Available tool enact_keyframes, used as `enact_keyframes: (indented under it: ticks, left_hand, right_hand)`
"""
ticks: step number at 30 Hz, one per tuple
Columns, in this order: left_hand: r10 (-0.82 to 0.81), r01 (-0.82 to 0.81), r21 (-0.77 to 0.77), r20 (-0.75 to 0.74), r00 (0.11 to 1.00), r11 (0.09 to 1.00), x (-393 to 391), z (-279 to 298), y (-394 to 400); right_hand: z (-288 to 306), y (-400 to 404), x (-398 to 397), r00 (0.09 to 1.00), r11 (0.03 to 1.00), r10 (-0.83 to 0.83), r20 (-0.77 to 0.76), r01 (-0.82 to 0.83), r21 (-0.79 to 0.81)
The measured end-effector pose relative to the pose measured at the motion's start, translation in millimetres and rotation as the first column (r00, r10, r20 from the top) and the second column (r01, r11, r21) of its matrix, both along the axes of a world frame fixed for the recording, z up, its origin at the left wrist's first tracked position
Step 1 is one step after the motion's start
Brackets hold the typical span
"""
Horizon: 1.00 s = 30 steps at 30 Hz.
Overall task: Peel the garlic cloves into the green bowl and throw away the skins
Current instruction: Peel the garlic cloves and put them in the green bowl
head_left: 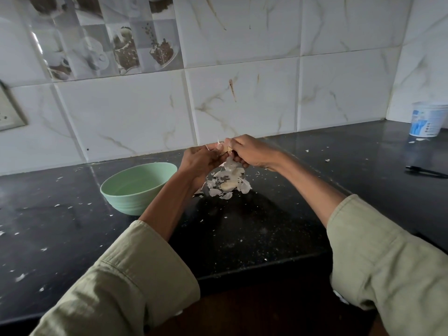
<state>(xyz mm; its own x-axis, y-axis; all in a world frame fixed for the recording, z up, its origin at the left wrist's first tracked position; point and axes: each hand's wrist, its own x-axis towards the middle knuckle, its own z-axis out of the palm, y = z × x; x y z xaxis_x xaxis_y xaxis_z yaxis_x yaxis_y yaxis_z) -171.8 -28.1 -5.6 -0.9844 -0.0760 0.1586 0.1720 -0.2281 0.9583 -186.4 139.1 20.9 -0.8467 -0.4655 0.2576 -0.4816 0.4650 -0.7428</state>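
Both hands meet above the black counter, near the tiled wall. My left hand (202,157) and my right hand (247,151) pinch one garlic clove (227,148) between their fingertips, with thin strips of skin sticking up from it. Below the hands lies a pile of white garlic skins (226,183) with a pale clove (228,186) among them. The green bowl (138,187) stands on the counter just left of my left forearm; its inside looks bare from here.
Small skin flakes are scattered over the black counter (242,234). A white plastic tub (428,118) stands in the far right corner. A dark pen-like object (425,171) lies at the right edge. A wall socket (9,110) is at the left.
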Motion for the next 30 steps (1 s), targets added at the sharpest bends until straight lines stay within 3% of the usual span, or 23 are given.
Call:
enact_keyframes:
  ticks: [4, 10, 13, 17, 25, 30]
  left_hand:
    - [0.013, -0.014, -0.033, -0.053, 0.999, 0.999, -1, -1, 6]
    - [0.128, -0.141, -0.260, -0.068, 0.989, 0.955, -4, -7, 5]
    - [0.124, -0.134, -0.331, -0.051, 0.991, 0.934, -4, -8, 4]
    - [0.067, -0.088, -0.350, -0.072, 0.995, 0.933, -2, -6, 6]
    - [-0.022, 0.012, -0.120, -0.084, 0.996, 0.993, 1, -3, 4]
    - [-0.023, 0.002, -0.187, -0.114, 0.993, 0.982, 4, -1, 3]
  right_hand:
    - [4, 9, -8, 0.999, 1.000, -0.007, 0.042, 0.006, 0.027]
    - [1, 27, -22, 0.994, 0.938, -0.100, 0.033, 0.083, 0.338]
    - [-1, 28, -26, 0.996, 0.912, -0.092, 0.008, 0.081, 0.402]
    - [6, 25, -20, 0.995, 0.934, -0.081, -0.054, 0.095, 0.344]
    - [0, 8, -7, 1.000, 0.995, -0.027, -0.009, 0.028, 0.094]
    - [0, 9, -2, 0.995, 0.997, 0.003, -0.096, 0.004, 0.075]
